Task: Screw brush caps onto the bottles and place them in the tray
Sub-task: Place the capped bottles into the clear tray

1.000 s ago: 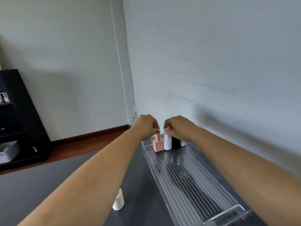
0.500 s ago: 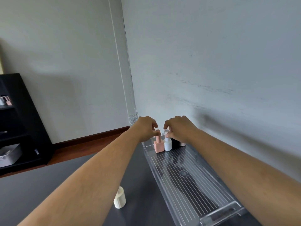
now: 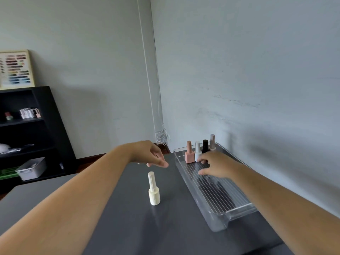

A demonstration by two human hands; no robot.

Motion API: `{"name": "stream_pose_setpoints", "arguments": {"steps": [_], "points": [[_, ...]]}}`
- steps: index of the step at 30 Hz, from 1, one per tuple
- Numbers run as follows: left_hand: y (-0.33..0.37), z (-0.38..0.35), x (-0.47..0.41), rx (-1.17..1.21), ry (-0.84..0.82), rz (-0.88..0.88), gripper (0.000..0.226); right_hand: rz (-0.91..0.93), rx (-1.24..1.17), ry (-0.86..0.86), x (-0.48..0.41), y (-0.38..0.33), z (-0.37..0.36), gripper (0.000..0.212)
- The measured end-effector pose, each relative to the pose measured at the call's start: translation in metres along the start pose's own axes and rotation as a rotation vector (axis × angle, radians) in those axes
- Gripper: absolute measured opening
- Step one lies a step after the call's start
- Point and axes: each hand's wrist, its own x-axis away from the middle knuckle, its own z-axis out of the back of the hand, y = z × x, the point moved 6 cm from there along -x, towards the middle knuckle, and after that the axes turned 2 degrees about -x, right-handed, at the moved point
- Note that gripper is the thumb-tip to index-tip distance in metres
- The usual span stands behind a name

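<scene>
A clear plastic tray [image 3: 231, 208] lies along the right side of the dark table. At its far end stand a pink capped bottle [image 3: 189, 153], a white one [image 3: 197, 150], a black one [image 3: 205, 145] and a beige one [image 3: 212, 141]. A cream bottle with a ribbed cap [image 3: 153, 189] stands upright on the table, left of the tray. My left hand [image 3: 150, 153] hovers empty just beyond the cream bottle, fingers loosely apart. My right hand [image 3: 214, 163] is spread over the tray floor, just in front of the row, holding nothing.
The grey wall runs close along the tray's right side. The dark table [image 3: 114, 218] ends at its left edge. A black shelf unit [image 3: 33, 133] with a grey bin and small bottles stands far left, a colour chart [image 3: 16, 69] on top.
Both hands have let go of the pink and white bottles and drawn back toward me. The left hand has swung left off the tray. The view tilted down, showing the whole cream bottle.
</scene>
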Motion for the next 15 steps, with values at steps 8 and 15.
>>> {"name": "stream_pose_setpoints", "arguments": {"steps": [8,15], "points": [[-0.006,-0.024,0.019,-0.031,-0.029,0.017,0.013,-0.156,0.028,-0.168,0.019,0.014,-0.027,0.068],[0.014,0.004,0.013,-0.015,0.09,-0.077,0.004,-0.166,0.01,-0.181,0.017,0.017,-0.029,0.069]]}}
